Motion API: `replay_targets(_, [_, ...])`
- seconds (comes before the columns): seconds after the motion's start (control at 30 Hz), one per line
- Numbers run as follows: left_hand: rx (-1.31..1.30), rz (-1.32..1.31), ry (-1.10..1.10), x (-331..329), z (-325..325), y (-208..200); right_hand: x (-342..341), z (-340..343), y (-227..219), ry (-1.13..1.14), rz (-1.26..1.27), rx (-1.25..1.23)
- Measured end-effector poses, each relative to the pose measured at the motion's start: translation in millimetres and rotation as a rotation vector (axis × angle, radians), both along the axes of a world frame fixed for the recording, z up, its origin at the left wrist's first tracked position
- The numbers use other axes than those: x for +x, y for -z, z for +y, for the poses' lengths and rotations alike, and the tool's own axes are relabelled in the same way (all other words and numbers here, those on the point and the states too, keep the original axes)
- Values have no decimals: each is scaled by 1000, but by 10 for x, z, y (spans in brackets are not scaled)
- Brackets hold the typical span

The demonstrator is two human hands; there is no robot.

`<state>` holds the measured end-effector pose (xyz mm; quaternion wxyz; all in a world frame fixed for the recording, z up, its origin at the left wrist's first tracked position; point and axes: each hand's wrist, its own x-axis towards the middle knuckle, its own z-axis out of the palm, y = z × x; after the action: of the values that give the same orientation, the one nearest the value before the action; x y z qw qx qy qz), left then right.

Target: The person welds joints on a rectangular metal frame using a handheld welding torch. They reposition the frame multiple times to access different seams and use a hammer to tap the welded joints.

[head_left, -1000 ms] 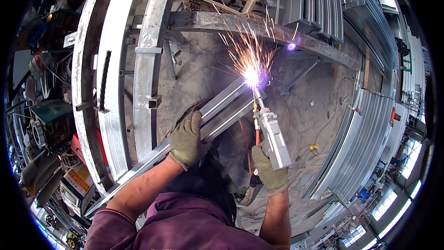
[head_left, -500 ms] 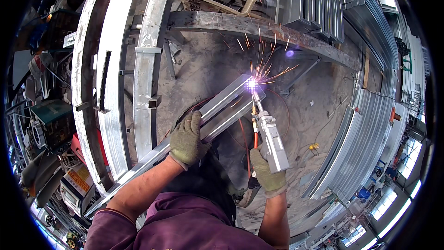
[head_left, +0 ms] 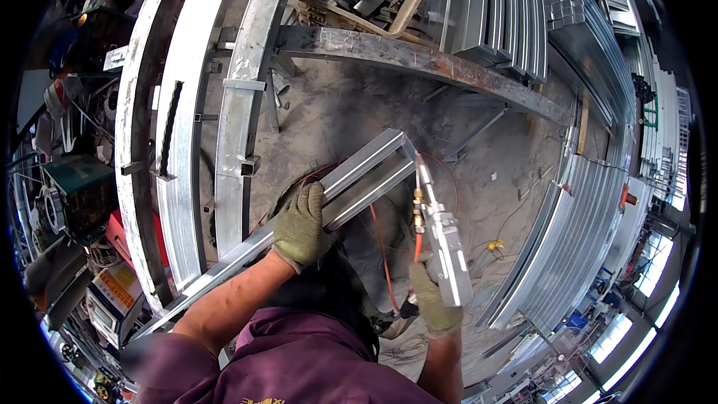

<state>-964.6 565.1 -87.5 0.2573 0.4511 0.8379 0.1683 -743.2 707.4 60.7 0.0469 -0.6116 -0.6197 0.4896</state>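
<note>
A narrow frame of shiny rectangular metal tubes point(head_left: 364, 162) slants from the lower left up to the middle, its far end joined by a short end piece. Wrapped over its upper tube is my left hand point(head_left: 301, 226), in a green work glove. My right hand point(head_left: 434, 295), gloved alike, grips a silver-grey handheld welding gun point(head_left: 447, 254). The gun's nozzle point(head_left: 425, 168) points at the frame's far right corner; I cannot tell whether it touches. No spark or glow shows there. An orange hose point(head_left: 384, 254) runs down beside the gun.
Long metal beams point(head_left: 243, 127) stand at the left, with a flat tube point(head_left: 183, 97) between them. A rusty crossbeam point(head_left: 449, 67) spans the far side, before a basket of metal offcuts point(head_left: 366, 4). Stacked tubes point(head_left: 572, 247) lie at right. Thin cables cross the floor.
The bright arc and flying sparks at the frame's corner have gone out. My right hand and the welding gun have shifted slightly down, toward me. My left hand keeps its hold.
</note>
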Motion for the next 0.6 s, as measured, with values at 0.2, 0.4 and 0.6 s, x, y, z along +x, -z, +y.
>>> replay_targets(0.2, [-28,12,18,-29,51,-107,376,647,-572,-123,128,239])
replay_targets(0.4, [-31,42,23,-20,77,-62,-12,1383,-1393,-199,58,209])
replay_targets(0.6, [-50,45,-19,16,128,-121,28,2262,-1181,-979,12,378])
